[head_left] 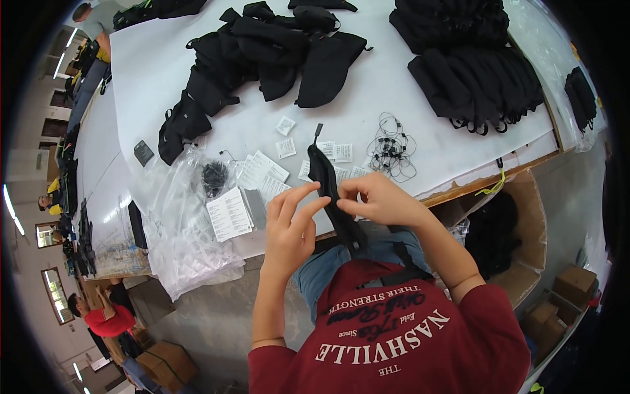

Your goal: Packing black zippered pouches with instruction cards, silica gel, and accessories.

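A slim black fabric pouch (328, 180) is held upright at the table's near edge, with a strap tab (319, 131) sticking up from its top and its lower end near my lap. My left hand (292, 223) has its fingertips against the pouch's left side, pinching it; the thumb is partly hidden. On the opposite side, my right hand (374, 200) pinches the pouch's edge between thumb and bent fingers. White printed slips (342, 153) lie just behind the pouch. To the left of my left hand stands a stack of printed cards (230, 215).
Black bags (262, 52) are heaped at the back, and folded ones (479, 88) are stacked at back right. Tangled black cords (392, 150) lie right of the slips. Clear plastic bags (187, 230) hang over the left edge. An open cardboard box (528, 236) stands right of me.
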Demonstrator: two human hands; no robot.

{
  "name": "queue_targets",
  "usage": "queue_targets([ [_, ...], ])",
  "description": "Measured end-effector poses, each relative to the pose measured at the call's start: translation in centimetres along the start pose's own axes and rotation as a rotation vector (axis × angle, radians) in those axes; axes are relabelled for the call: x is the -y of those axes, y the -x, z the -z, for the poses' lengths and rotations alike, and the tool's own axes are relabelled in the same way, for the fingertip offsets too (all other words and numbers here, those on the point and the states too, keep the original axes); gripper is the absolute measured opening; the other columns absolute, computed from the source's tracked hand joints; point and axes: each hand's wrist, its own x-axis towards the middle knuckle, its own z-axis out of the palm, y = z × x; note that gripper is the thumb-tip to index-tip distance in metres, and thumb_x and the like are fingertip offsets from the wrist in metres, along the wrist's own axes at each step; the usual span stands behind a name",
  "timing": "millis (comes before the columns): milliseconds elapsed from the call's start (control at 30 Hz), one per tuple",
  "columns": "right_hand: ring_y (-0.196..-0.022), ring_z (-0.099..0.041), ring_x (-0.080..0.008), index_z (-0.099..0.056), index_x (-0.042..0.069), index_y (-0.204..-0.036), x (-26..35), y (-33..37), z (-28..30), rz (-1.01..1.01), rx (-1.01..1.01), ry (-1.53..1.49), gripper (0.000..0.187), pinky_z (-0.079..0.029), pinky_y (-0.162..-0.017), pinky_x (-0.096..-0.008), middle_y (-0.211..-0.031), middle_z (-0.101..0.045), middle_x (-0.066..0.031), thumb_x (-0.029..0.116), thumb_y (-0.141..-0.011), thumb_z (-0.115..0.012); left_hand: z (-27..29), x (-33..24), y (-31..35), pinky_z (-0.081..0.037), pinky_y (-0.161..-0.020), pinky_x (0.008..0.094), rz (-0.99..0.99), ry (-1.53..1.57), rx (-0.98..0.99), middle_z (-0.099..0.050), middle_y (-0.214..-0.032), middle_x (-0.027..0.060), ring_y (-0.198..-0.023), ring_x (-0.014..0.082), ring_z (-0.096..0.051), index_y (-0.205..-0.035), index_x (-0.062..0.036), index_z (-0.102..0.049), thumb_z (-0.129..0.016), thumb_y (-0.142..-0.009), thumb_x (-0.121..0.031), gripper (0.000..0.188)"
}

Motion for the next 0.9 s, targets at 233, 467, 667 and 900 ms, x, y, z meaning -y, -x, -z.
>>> queue_targets([
  [233, -0.06, -0.056, -0.0243, -0.053, 0.003, -0.075, 2.0, 2.0, 0.1, 0.191, -0.109, 0.197, 0.019, -0.044, -0.057, -0.0341, -0.064, -0.055, -0.0093, 0.019, -0.079, -0.06, 0.0, 0.4, 1.6, -0.031, -0.096, 0.0381, -0.139, -0.268, 0.028, -0.062, -0.109, -0.0027, -0.111, 0.0205, -0.05, -0.088, -0.0144, -0.063, -0.065, -0.067, -0.003, 0.024],
  [467, -0.059, -0.054, -0.0208, -0.054, 0.003, -0.075, 1.5, 2.0, 0.1, 0.223, -0.161, 0.237, 0.014, -0.042, -0.055, -0.0312, -0.063, -0.051, -0.0065, 0.014, -0.077, -0.063, 0.4, 0.1, 1.4, -0.027, -0.1, 0.0398, -0.194, -0.322, 0.122, -0.063, -0.101, -0.0055, -0.11, 0.0177, -0.051, -0.086, -0.0153, -0.062, -0.071, -0.063, -0.014, 0.025],
  [667, -0.061, -0.055, -0.0243, -0.054, 0.004, -0.074, 1.5, 2.0, -0.2, 0.235, -0.111, 0.21, 0.016, -0.043, -0.057, -0.0345, -0.063, -0.054, -0.0079, 0.018, -0.077, -0.061, 0.4, -0.1, 1.6, -0.028, -0.097, 0.0397, -0.166, -0.334, 0.131, -0.062, -0.094, -0.0056, -0.101, 0.0161, -0.053, -0.091, -0.0142, -0.064, -0.072, -0.061, -0.015, 0.031],
  [900, -0.063, -0.055, -0.0232, -0.054, 0.005, -0.073, 1.0, 1.5, -0.1, 0.328, -0.187, 0.321, 0.013, -0.044, -0.056, -0.0348, -0.063, -0.054, -0.0066, 0.014, -0.076, -0.062, -0.1, -0.8, 2.0, -0.032, -0.088, 0.0369, -0.173, -0.275, 0.069, -0.063, -0.091, -0.0021, -0.092, 0.0182, -0.056, -0.088, -0.0102, -0.065, -0.069, -0.059, -0.008, 0.029],
])
